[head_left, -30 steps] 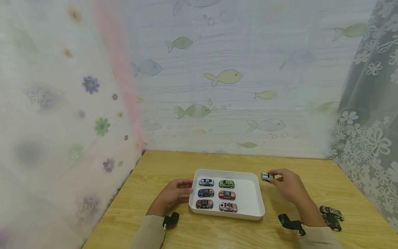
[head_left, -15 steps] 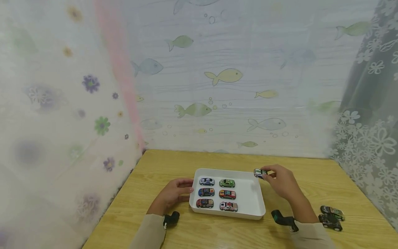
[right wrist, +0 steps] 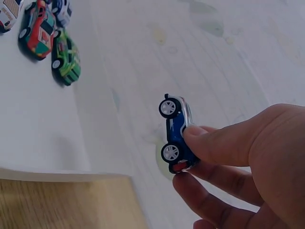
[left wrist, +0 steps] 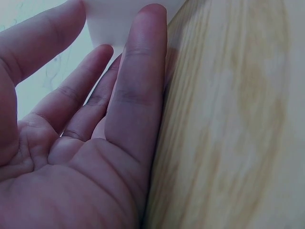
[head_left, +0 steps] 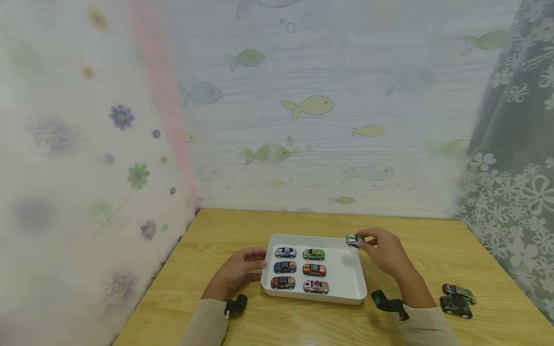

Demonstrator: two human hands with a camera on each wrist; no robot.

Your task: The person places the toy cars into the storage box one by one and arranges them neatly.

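My right hand (head_left: 383,250) pinches a small toy car (head_left: 354,240) between thumb and fingers, above the back right corner of the white tray (head_left: 346,300). The right wrist view shows this toy car (right wrist: 177,129) side-on, with a blue side, pale top and silver wheels. My left hand (head_left: 237,269) is at the tray's left wall, its fingers fairly straight and their tips against the wall. Several toy cars lie in the tray in two columns, among them a green car (head_left: 313,254), a red and yellow car (head_left: 314,270) and a white and red car (head_left: 316,287).
Two more toy cars lie on the wooden table (head_left: 324,324) right of the right forearm: a dark multicoloured car (head_left: 459,292) and a black car (head_left: 456,306), touching or nearly so. A fish-patterned curtain (head_left: 303,144) hangs behind the table.
My right hand has moved left with the toy car, from beside the tray's right wall to over its back right corner. The left hand has stayed at the left wall.
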